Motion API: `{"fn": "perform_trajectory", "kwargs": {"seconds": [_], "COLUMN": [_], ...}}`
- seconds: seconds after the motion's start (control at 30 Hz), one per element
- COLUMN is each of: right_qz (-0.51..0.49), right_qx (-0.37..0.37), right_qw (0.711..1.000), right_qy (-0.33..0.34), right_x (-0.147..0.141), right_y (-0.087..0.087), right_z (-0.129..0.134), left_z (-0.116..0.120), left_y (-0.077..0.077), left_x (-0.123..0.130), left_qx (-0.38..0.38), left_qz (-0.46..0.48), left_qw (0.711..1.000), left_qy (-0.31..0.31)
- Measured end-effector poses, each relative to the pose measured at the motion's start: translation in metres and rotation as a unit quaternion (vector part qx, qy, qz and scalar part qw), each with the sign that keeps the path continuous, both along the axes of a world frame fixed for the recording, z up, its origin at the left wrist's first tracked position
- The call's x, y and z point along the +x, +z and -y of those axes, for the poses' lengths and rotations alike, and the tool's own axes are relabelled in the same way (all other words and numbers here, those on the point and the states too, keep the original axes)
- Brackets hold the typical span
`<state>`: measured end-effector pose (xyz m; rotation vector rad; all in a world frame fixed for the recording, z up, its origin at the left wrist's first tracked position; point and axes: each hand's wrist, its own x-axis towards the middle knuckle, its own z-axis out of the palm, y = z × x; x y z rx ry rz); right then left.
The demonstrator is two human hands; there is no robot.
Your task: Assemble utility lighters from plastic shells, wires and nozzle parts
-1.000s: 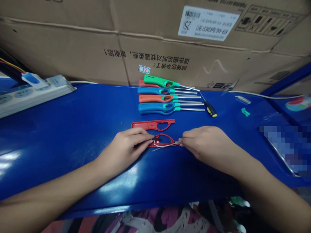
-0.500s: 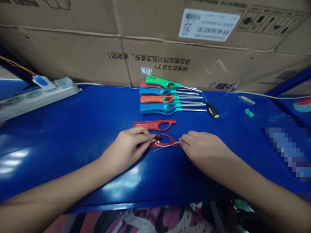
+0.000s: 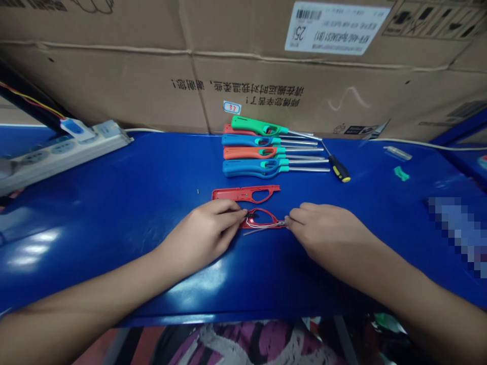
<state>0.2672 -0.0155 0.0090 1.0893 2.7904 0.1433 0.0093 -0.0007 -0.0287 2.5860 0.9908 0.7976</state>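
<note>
My left hand (image 3: 213, 225) pinches a small black part (image 3: 251, 215) at the handle side of a red lighter half-shell (image 3: 274, 219). White wires and a thin rod (image 3: 258, 231) run along that shell's lower edge. At the shell's front end, the closed fingers of my right hand (image 3: 323, 228) grip a grey metal piece, mostly hidden by the fingertips. The other red half-shell (image 3: 232, 194) lies just beyond, inner side up. A tiny screw (image 3: 198, 191) rests left of it.
Several assembled long-nosed lighters (image 3: 251, 167) are stacked farther back, beside a black-and-yellow screwdriver (image 3: 338, 168). A green plastic piece (image 3: 401, 173) and a clear tube (image 3: 397, 153) lie right. A power strip (image 3: 64, 154) sits left. A large cardboard box (image 3: 133, 86) stands behind.
The whole view has shifted a little, so things appear slightly farther right. Both hands keep their hold at the red half-shell, with hardly any movement relative to it.
</note>
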Motion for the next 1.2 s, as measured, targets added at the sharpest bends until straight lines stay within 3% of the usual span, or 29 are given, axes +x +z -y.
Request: {"fn": "perform_trajectory", "kwargs": {"seconds": [0.37, 0.6, 0.73, 0.87, 1.03, 1.2], "right_qz": [-0.020, -0.049, -0.122, -0.213, -0.316, -0.338], "right_qx": [-0.010, 0.001, 0.003, -0.020, -0.088, -0.121], "right_qw": [1.000, 0.999, 0.992, 0.977, 0.944, 0.933], "right_qy": [-0.003, -0.001, -0.015, -0.013, -0.025, -0.021], "right_x": [0.001, 0.004, 0.000, -0.011, -0.016, -0.018], "right_y": [-0.002, 0.005, 0.004, -0.011, -0.029, -0.034], "right_z": [0.000, -0.001, -0.006, -0.012, -0.020, -0.023], "left_z": [0.005, 0.014, 0.013, 0.013, 0.012, 0.009], "left_y": [0.007, 0.016, 0.009, 0.000, -0.006, -0.005], "left_x": [-0.003, -0.001, -0.007, -0.009, -0.006, -0.005], "left_qx": [0.133, 0.099, 0.017, -0.046, -0.110, -0.168], "left_qz": [-0.201, -0.215, -0.144, -0.052, 0.038, 0.072], "left_qw": [0.970, 0.972, 0.989, 0.997, 0.993, 0.983], "left_qy": [-0.009, -0.003, -0.021, -0.023, 0.000, 0.016]}}
